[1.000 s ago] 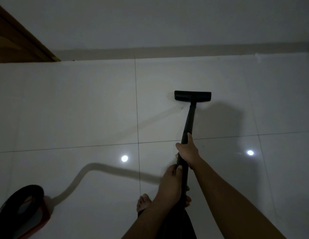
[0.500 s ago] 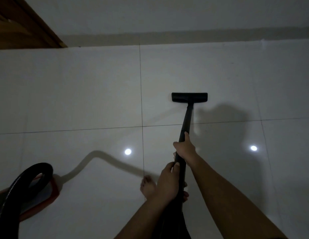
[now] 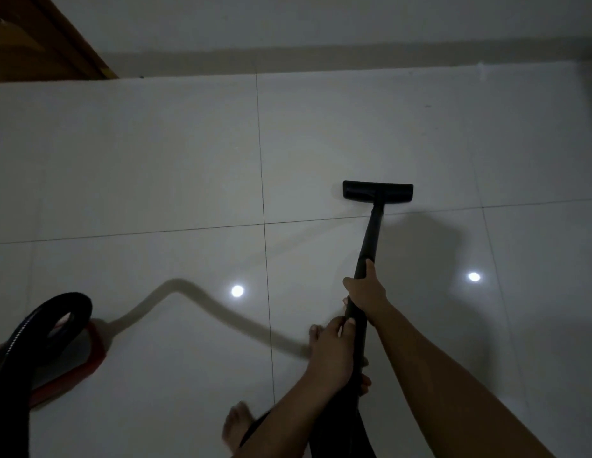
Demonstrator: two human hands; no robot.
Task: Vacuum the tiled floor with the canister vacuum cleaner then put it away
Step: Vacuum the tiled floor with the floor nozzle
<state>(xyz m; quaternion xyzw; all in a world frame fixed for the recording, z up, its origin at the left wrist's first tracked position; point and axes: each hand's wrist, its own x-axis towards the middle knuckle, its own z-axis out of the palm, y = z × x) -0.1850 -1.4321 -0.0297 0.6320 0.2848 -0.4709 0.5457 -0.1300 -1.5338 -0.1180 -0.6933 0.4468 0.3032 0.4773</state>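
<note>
A black vacuum wand runs from my hands down to a flat black floor nozzle resting on the glossy white tiled floor, just beyond a grout line. My right hand grips the wand higher along it. My left hand grips it lower, closer to my body. The red canister sits at the lower left, with the black hose arching over it. The hose's lower run is cut off by the frame edge.
A wall with a grey skirting bounds the floor ahead. A wooden door frame stands at the far left corner. My bare foot is on the tile below my hands. Two ceiling lights reflect off the tiles.
I have stepped back, and the nozzle has been drawn toward me, away from the wall and close to a grout line. The canister shows more at the lower left.
</note>
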